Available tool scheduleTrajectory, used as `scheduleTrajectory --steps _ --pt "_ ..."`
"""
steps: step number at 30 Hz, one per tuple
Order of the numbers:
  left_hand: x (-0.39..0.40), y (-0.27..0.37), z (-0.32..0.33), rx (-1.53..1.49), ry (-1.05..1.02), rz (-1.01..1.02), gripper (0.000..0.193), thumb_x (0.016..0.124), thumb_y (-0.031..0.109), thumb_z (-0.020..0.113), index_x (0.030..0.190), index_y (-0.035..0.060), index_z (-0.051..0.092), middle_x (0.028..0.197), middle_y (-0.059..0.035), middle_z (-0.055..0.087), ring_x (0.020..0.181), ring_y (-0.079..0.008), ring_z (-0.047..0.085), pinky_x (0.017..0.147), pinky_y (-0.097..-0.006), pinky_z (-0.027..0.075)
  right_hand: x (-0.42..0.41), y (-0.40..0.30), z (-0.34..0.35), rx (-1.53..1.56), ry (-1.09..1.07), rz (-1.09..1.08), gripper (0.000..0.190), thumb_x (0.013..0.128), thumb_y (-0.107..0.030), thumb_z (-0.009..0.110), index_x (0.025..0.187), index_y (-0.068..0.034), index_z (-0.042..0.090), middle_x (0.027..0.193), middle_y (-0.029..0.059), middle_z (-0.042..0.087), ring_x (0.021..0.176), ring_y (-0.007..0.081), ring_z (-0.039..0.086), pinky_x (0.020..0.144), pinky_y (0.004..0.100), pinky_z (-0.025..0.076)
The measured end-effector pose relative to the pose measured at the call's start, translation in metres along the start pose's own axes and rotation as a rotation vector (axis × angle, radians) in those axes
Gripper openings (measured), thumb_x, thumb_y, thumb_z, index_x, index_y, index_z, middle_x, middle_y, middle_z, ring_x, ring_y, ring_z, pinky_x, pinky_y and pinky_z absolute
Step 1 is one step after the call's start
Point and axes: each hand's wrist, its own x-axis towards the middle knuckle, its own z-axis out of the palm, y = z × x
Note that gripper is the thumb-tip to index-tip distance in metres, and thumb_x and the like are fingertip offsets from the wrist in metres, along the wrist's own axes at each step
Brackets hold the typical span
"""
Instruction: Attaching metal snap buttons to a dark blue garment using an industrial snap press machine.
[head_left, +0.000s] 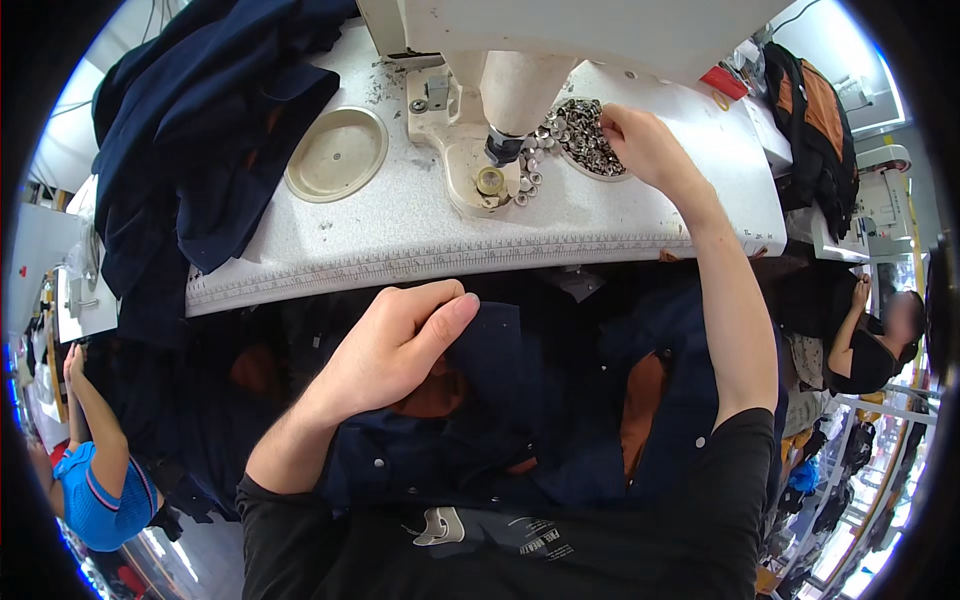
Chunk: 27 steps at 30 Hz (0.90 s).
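Note:
My left hand (412, 341) is closed on the edge of a dark navy garment (491, 345) that lies across my lap, with orange-brown lining and metal snaps showing. At the right of the press, my right hand (645, 146) reaches to a round dish heaped with metal snap fasteners (589, 135); its fingertips are at the pile, and whether they pinch a snap is hidden. Loose snap caps (531, 165) lie between dish and press. The snap-setting press (517, 90) stands over its round lower die (490, 181), with no cloth on it.
A shallow round dish (337, 155) is sunk in the worktable left of the press. Navy cloth (217, 135) is heaped at the left. A printed ruler (420, 261) runs along the front edge. People sit at both sides, a person in blue (109, 487) and one in black (862, 352).

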Motion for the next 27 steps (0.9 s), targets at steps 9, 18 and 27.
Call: scheduleTrajectory --steps 9,18,27 --pt "0.003 -0.003 0.003 -0.004 -0.024 -0.023 0.036 0.104 0.026 0.051 0.081 -0.0021 0.052 0.058 -0.0064 0.043 0.061 -0.0097 0.035 0.055 -0.0312 0.039 -0.050 -0.030 -0.007 0.034 -0.030 -0.065 0.012 0.092 -0.009 0.057 0.091 0.002 0.058 0.084 0.0207 0.064 0.083 0.0408 0.062 0.076 0.0470 0.049" --pt "0.000 -0.006 0.008 0.018 -0.067 0.011 0.037 0.104 0.025 0.051 0.080 -0.0025 0.049 0.059 -0.0105 0.043 0.059 -0.0133 0.033 0.055 -0.0339 0.039 -0.043 -0.034 0.014 0.151 -0.091 -0.117 0.009 0.092 -0.007 0.061 0.094 0.001 0.057 0.084 0.0193 0.063 0.078 0.0376 0.062 0.070 0.0429 0.049" --pt "-0.004 -0.014 0.006 0.015 -0.053 0.019 0.037 0.104 0.026 0.051 0.080 -0.0027 0.049 0.059 -0.0089 0.044 0.061 -0.0126 0.034 0.056 -0.0326 0.039 -0.047 -0.046 0.015 0.214 -0.065 -0.139 0.022 0.092 -0.006 0.062 0.112 -0.001 0.057 0.082 0.0131 0.062 0.072 0.0291 0.061 0.069 0.0385 0.049"
